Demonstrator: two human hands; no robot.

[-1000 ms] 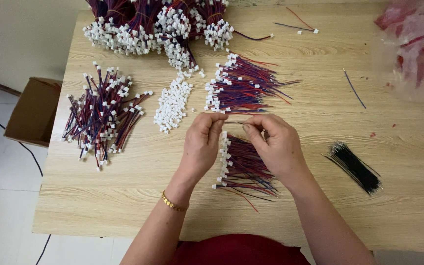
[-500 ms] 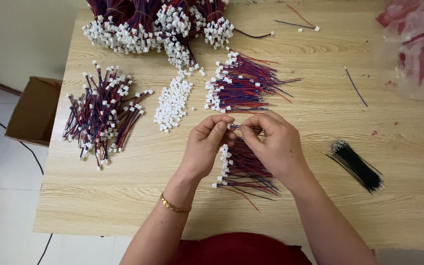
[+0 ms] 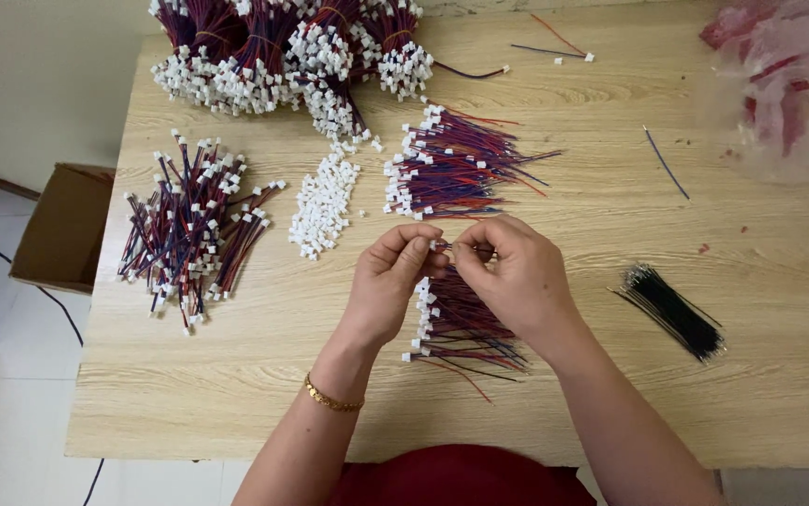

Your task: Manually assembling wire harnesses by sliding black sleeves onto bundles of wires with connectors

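White plastic connector [image 3: 439, 245] on its thin red and blue wire is now pinched between the left hand [image 3: 387, 286] and right hand [image 3: 515, 276], which have moved slightly lower, just above the small wire bundle [image 3: 460, 328] on the wooden surface [image 3: 592, 375].

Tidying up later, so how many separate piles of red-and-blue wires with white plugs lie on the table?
4: a bound heap at the far edge, one pile at left, one mid-table, one under the hands. Others may lie outside the frame.

Both forearms reach forward and angle inward. The left hand [image 3: 390, 286] and right hand [image 3: 515, 276] meet fingertip to fingertip, each in a pinching grip.
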